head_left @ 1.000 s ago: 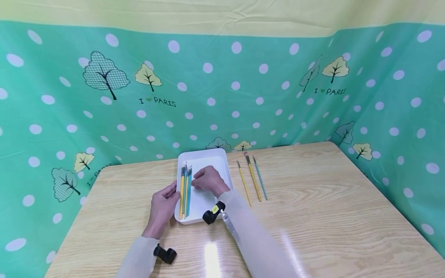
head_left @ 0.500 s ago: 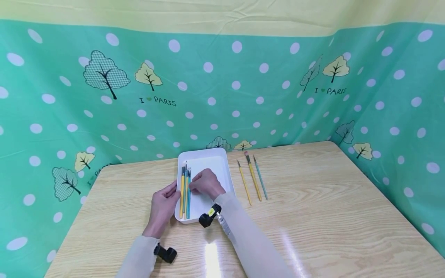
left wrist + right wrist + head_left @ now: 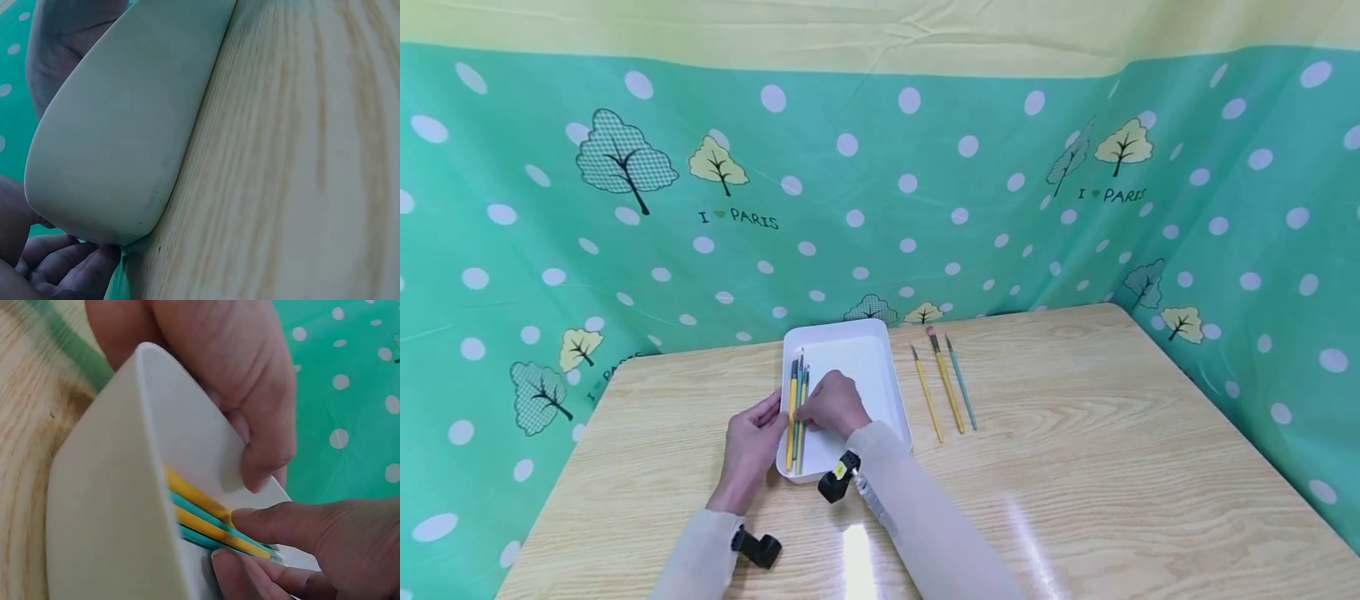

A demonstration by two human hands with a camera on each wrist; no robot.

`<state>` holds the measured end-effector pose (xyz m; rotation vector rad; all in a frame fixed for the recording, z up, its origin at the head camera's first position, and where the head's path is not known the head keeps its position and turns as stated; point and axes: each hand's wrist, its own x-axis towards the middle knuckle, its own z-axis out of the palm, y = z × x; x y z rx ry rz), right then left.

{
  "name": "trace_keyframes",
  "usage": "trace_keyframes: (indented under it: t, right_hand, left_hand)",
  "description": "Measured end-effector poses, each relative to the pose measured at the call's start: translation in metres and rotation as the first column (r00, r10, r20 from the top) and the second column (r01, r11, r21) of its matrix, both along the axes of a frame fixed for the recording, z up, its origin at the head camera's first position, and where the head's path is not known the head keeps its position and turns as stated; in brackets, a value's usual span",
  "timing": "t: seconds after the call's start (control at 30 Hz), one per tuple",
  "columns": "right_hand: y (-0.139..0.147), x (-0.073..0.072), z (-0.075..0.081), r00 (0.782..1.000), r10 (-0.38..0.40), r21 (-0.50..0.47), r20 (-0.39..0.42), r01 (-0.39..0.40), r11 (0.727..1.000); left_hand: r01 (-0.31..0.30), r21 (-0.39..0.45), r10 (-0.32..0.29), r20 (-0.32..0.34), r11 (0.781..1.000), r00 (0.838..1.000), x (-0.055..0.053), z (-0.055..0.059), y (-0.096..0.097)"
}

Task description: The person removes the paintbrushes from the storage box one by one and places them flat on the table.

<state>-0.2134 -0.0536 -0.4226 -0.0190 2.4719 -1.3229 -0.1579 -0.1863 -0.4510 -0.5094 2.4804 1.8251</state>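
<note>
Because the green dotted cloth (image 3: pixel 850 167) stands up behind and to the sides, the work is confined to the wooden table (image 3: pixel 1075 467), where the white tray (image 3: pixel 868 358) lies at the far side, left of the middle, its length running near to far. At its left side the left hand (image 3: pixel 752 446) holds the tray by the wall, thumb over the rim and other fingers outside. Over the tray, the right hand (image 3: pixel 835 402) has finger and thumb on either side of the row of brushes (image 3: pixel 799 387), holding them in a narrow pinch; how many it truly grips I cannot tell. That row, yellow and teal handles side by side, lies along the tray's left wall, bristles far. Just right of the tray, on bare wood, lie a thick yellow brush (image 3: pixel 946 383), a teal brush (image 3: pixel 961 383) and a thin yellow brush (image 3: pixel 928 396), apart from one another. The step in hand looks like straightening the row — squaring it against the wall. The next move probably calls for loosening the pinch gently, then reaching right for a loose brush — ideally without dragging the row askew.
</note>
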Motion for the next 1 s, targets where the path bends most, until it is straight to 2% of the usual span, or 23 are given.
trace_keyframes:
  t: [0.3, 0.67, 0.8, 1.0]
  right_hand:
    - [-0.008, -0.002, -0.002, 0.999, -0.042, 0.099, -0.004, 0.043, 0.994]
    - [-0.002, -0.006, 0.002, 0.998, -0.008, 0.083, 0.059, 0.004, 0.997]
    - [0.002, -0.007, 0.006, 0.994, -0.015, 0.021, 0.104, 0.013, 1.000]
    - [0.012, -0.005, 0.008, 0.988, -0.005, -0.160, 0.154, 0.030, 0.987]
  left_hand:
    - [-0.012, 0.021, 0.012, -0.026, 1.000, 1.000, 0.000, 0.000, 0.000]
    - [-0.017, 0.013, 0.017, -0.009, 1.000, 1.000, -0.001, -0.001, 0.000]
    - [-0.011, 0.004, 0.011, -0.014, 1.000, 1.000, -0.002, -0.001, 0.000]
    - [-0.009, 0.015, 0.010, -0.020, 1.000, 1.000, -0.001, -0.002, -0.001]
